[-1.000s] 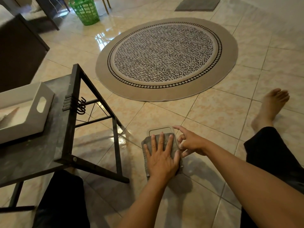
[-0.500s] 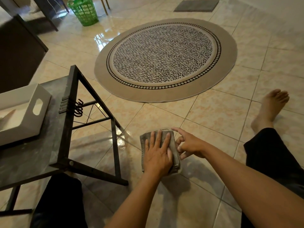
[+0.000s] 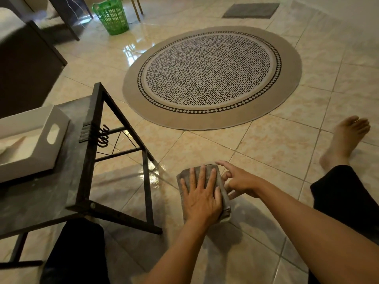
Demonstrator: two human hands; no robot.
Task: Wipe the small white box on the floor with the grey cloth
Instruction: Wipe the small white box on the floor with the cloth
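Note:
The grey cloth (image 3: 184, 176) lies spread over the small white box on the tiled floor just in front of me. My left hand (image 3: 202, 198) presses flat on the cloth, fingers stretched forward. Only a thin far edge of the box (image 3: 212, 165) peeks out; the cloth hides the rest. My right hand (image 3: 240, 181) rests against the box's right side, index finger on its far corner and the other fingers curled along the edge.
A low black metal-framed table (image 3: 92, 140) stands to the left with a white tray (image 3: 37, 144) on it. A round patterned rug (image 3: 212, 76) lies ahead, with a green basket (image 3: 111, 16) and grey mat (image 3: 251, 10) beyond. My bare foot (image 3: 346, 140) is at right.
My left hand has slid the cloth forward over the box, covering the far end that showed a second ago. My right hand stays at the box's right side.

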